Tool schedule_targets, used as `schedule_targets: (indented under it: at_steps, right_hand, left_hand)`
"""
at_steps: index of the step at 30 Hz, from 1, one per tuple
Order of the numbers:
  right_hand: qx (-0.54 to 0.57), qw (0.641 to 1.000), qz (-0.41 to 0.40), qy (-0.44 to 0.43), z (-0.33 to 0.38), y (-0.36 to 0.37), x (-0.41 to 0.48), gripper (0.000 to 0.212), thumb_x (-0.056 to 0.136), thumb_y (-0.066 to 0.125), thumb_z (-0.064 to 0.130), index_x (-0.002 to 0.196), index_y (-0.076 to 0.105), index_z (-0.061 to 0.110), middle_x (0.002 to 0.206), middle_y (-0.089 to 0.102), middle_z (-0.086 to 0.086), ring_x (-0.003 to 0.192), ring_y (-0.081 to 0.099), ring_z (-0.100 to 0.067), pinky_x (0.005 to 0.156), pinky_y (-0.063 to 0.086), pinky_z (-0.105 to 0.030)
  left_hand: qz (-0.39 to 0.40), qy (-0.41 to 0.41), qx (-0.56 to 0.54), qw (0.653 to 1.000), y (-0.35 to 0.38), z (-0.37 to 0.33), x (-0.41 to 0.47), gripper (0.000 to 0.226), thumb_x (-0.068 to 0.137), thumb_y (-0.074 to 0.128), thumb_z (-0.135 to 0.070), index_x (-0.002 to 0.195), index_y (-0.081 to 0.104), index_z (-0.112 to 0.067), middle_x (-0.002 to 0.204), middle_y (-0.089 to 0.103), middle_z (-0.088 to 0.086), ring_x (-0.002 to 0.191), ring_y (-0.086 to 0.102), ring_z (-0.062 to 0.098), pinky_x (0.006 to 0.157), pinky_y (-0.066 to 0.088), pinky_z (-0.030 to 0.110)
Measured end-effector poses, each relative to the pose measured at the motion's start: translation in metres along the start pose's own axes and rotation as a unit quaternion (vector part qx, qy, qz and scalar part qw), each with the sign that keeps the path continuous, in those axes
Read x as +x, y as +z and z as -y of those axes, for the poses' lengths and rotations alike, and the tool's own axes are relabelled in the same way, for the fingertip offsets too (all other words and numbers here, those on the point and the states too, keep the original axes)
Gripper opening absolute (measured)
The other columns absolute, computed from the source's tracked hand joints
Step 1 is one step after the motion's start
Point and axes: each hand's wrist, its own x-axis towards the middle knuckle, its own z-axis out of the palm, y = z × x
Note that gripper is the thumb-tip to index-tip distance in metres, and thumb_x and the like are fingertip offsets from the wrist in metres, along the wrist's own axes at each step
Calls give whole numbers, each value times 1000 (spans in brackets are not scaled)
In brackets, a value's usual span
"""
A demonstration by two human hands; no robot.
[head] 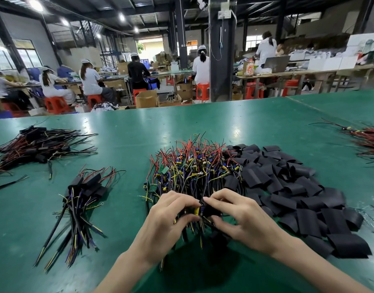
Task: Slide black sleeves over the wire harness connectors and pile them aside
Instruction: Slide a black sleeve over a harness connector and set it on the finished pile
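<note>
A big heap of unsleeved wire harnesses (194, 166) with red, black, yellow and blue wires lies in the middle of the green table. Flat black sleeves (298, 193) are spread out to its right. My left hand (169, 216) pinches a harness connector (197, 210) with a yellow part showing. My right hand (243, 216) grips a black sleeve (211, 210) right against that connector. The two hands meet just in front of the heap. A small pile of sleeved harnesses (84, 193) lies to the left.
A larger pile of sleeved harnesses (34, 146) rests at the far left, and more red-wired harnesses (367, 142) at the right edge. The green table (224, 123) stretches ahead. Several people sit on red stools at benches beyond it.
</note>
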Motion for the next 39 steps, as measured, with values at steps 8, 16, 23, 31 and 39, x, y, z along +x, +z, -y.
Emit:
schedule_targets:
  at_steps: [8,16,23,31,39]
  right_hand:
    - [-39,999,-2,-9,4,-2,1,38,84,64,15,120,63,4,104,60,-4,81,63,-21,66,53,-35]
    - [-87,996,1,-38,10,-4,1,35,84,63,13,116,64,0,102,61,-8,79,63,-22,70,53,-31]
    - [-33,999,11,-21,6,0,-2,37,90,55,20,123,59,3,105,57,-7,81,61,-23,69,52,-36]
    - [-35,999,-9,1,4,0,0,38,87,63,22,120,62,4,104,59,-3,80,63,-18,66,52,-33]
    - [-57,998,22,31,-4,-1,-2,54,87,65,26,136,48,10,112,56,0,100,57,-18,87,43,-26]
  left_hand:
    - [-22,-42,-33,998,2,-1,0,27,79,74,-10,104,67,-16,103,62,-10,95,60,3,83,47,17]
    - [-48,-63,-52,996,7,-2,-2,32,73,78,-4,98,70,-23,86,63,-14,79,62,2,71,47,14]
    - [-54,-52,-86,993,8,-2,-2,35,76,75,-5,104,70,-25,95,70,-16,88,66,1,78,47,11]
    - [12,-170,-63,983,6,3,-1,25,83,73,-19,100,63,-35,91,66,-20,94,60,3,91,45,33]
    - [-5,-190,-56,980,4,1,1,25,82,73,-20,79,61,-41,84,63,-23,86,56,6,88,41,41]
